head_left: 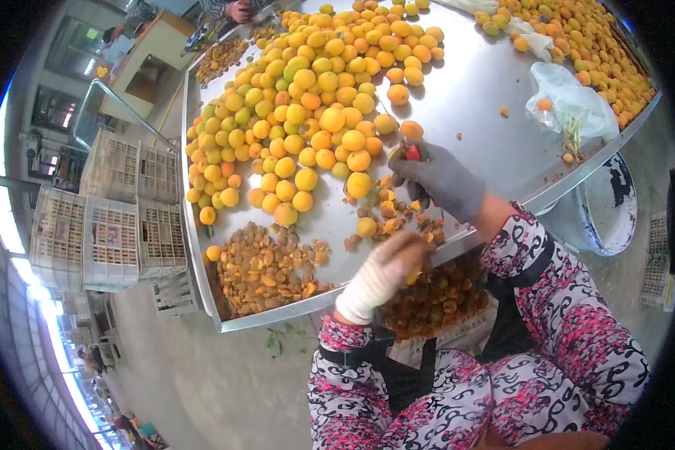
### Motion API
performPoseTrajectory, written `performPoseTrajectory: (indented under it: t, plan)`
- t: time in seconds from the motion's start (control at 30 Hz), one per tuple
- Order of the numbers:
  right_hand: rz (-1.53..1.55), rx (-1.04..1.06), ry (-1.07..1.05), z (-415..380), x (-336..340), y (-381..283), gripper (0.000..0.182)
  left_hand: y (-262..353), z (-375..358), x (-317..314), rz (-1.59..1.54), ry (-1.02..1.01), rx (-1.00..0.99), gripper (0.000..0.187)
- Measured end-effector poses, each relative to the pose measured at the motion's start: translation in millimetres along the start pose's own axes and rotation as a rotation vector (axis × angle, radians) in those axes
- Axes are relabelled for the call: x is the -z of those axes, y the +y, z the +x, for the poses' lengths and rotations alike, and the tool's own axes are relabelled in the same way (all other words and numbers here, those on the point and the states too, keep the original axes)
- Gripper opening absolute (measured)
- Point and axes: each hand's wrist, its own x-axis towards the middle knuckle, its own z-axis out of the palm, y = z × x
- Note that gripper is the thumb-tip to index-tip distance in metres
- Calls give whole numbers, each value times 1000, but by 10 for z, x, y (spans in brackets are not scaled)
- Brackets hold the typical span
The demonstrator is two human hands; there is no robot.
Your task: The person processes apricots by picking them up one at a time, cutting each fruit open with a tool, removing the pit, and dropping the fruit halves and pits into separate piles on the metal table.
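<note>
Head view: a metal table (476, 97) stands before the person, and both hands are over its near edge. The right hand (436, 180), in a grey glove, is curled round a red piece (412, 153); most of it is hidden, so what it is cannot be told. A single fruit (411, 130) sits just beyond those fingers on the table. The left hand (399, 259), its wrist wrapped in white, is at the table's near edge with fingers bent; they are blurred, and whether they hold anything cannot be told.

The main heap (295, 114) of yellow and orange fruit spreads over the table's middle and far left. Cut bits (388, 210) lie on the table between the hands and the heap. Brown pieces (266, 266) fill the table's near left corner. Below the table's near edge, a crate (409, 351) holds more brown pieces.

At the table's far right is a second heap (592, 56), with a clear bag (574, 97) beside it. A basin (611, 214) is right of the table, stacked crates (112, 232) left of it. A co-worker's hand (238, 10) shows at the far left end.
</note>
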Motion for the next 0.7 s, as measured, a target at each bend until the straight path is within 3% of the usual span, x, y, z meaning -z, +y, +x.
performPoseTrajectory:
  t: [0.03, 0.1, 0.13, 0.2, 0.27, 0.33, 0.4, 0.43, 0.5, 0.57, 0.63, 0.7]
  plan:
    - [22, 10, -6, 2, 2, -2, 25, 12, 0, -64, -4, 1, 3, 25]
    - [41, -17, 32, -36, -41, -93, 25, 164, 33, -163, -71, -285, 460, 30]
    - [61, -43, 72, -51, -58, -126, 25, 161, 29, -183, -74, -283, 462, 30]
    - [64, -33, 66, -54, -63, -117, 25, 152, 13, -210, 290, -433, 30, 34]
    - [72, -24, 64, -65, -63, -100, 25, 121, 22, -101, 329, -177, -93, 38]
    - [106, -31, 38, -70, -63, -103, 26, -173, 47, 45, 372, 215, 88, 39]
    - [78, -21, 50, -37, -63, -45, 27, -304, 213, 223, 471, 484, 239, 46]
    - [46, -4, 59, -15, -64, -21, 27, -368, 297, 268, 472, 482, 238, 46]
    - [44, 30, 58, -18, -86, -3, 27, -484, 447, 329, 900, 576, 226, 50]
    - [42, 64, 65, 13, -47, 40, 27, -598, 567, 343, 993, 553, 283, 53]
    - [-170, 82, 44, 51, 11, 114, 46, -663, 655, 350, 1095, 489, 439, 59]
    - [-149, 72, 26, 30, 27, 114, 47, -731, 626, 415, 1070, 460, 443, 60]
